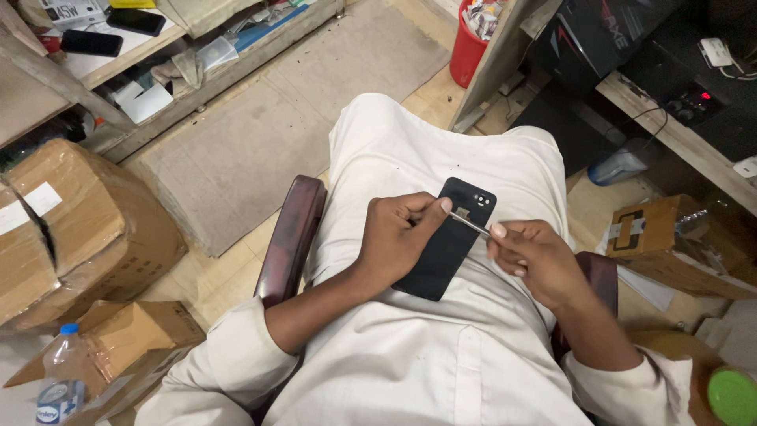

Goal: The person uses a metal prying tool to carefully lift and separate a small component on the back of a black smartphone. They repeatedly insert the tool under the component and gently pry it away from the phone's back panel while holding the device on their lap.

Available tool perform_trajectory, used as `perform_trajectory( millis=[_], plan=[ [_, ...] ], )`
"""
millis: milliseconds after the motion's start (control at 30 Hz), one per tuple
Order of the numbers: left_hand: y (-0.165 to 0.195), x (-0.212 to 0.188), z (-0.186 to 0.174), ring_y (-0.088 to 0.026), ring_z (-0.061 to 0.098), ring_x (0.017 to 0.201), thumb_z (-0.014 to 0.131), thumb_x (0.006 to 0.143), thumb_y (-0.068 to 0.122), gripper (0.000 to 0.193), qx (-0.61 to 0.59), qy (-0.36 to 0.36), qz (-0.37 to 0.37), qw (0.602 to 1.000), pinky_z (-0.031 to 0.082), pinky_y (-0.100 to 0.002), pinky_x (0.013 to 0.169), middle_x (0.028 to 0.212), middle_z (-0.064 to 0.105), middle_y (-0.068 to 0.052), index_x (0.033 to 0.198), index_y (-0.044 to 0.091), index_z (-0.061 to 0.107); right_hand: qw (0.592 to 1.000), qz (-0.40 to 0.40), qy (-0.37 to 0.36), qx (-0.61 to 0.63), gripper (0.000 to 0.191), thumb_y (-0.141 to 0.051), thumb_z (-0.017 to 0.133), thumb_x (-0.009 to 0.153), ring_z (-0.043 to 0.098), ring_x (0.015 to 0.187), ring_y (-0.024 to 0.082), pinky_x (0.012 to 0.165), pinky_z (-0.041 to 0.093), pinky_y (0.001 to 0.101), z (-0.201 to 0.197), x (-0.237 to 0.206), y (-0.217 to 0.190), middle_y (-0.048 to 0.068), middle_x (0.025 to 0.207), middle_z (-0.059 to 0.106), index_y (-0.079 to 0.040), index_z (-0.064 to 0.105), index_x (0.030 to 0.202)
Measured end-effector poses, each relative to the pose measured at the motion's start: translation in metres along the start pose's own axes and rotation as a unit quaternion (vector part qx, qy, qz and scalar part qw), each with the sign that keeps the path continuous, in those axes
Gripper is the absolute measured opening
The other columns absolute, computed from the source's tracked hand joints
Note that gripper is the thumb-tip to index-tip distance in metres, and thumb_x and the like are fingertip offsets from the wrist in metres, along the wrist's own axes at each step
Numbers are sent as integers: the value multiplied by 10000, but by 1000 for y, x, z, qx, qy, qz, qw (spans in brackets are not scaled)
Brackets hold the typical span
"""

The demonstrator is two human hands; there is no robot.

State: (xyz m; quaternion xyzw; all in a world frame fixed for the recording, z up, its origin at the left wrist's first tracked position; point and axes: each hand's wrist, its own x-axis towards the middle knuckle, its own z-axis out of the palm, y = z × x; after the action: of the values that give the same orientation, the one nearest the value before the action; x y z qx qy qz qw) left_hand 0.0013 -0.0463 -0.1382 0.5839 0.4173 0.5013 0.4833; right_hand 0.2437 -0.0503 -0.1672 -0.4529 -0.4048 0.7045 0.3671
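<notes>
My left hand (400,237) grips a black phone back cover (451,237) by its left edge, holding it over my lap in white clothes. The cover's camera cutouts are at its upper end. My right hand (527,256) pinches thin metal tweezers (471,225) between thumb and forefinger. The tweezers' tip rests on the cover near a small pale patch just below the cutouts. I sit in a chair with dark brown armrests (292,237).
Cardboard boxes (71,229) stand at the left, with a plastic bottle (59,379) at the bottom left. A grey mat (260,134) covers the floor ahead. A red bin (467,51) sits by a wooden desk leg. Another box (662,237) lies at the right.
</notes>
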Motion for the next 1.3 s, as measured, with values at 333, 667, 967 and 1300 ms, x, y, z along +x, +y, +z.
perform_trajectory(
  millis=[333, 667, 967, 1300],
  plan=[
    [0, 2, 0, 18, 357, 534, 668, 1029, 196, 389, -26, 10, -31, 999, 270, -231, 437, 546, 494, 70, 719, -39, 678, 837, -361, 173, -373, 95, -65, 790, 896, 522, 614, 27, 539, 361, 194, 38, -24, -10, -9, 773, 668, 3, 744, 942],
    [1, -5, 0, 18, 511, 600, 650, 1029, 176, 272, -56, -36, -30, 997, 400, -199, 505, 656, 658, 22, 910, -49, 747, 984, -120, 68, -116, 239, -172, 705, 948, 360, 493, 65, 472, 276, 240, 9, -10, -1, -9, 569, 516, 61, 748, 923],
    [2, -7, 1, 4, 606, 711, 661, 1014, 133, 208, -85, -60, -29, 994, 499, -188, 604, 815, 749, -17, 1045, -54, 745, 978, -127, 52, -160, 381, -265, 602, 1032, 288, 497, 56, 472, 253, 249, 3, -10, 4, -48, 539, 405, 42, 714, 834],
    [4, -7, 6, 21, 495, 635, 658, 1029, 166, 238, -37, -26, -18, 999, 407, -202, 519, 679, 672, 22, 983, -43, 761, 999, 25, -8, -47, 383, -279, 620, 1000, 305, 451, 61, 437, 274, 236, 3, -6, -12, -44, 508, 389, 43, 694, 808]
  ],
)
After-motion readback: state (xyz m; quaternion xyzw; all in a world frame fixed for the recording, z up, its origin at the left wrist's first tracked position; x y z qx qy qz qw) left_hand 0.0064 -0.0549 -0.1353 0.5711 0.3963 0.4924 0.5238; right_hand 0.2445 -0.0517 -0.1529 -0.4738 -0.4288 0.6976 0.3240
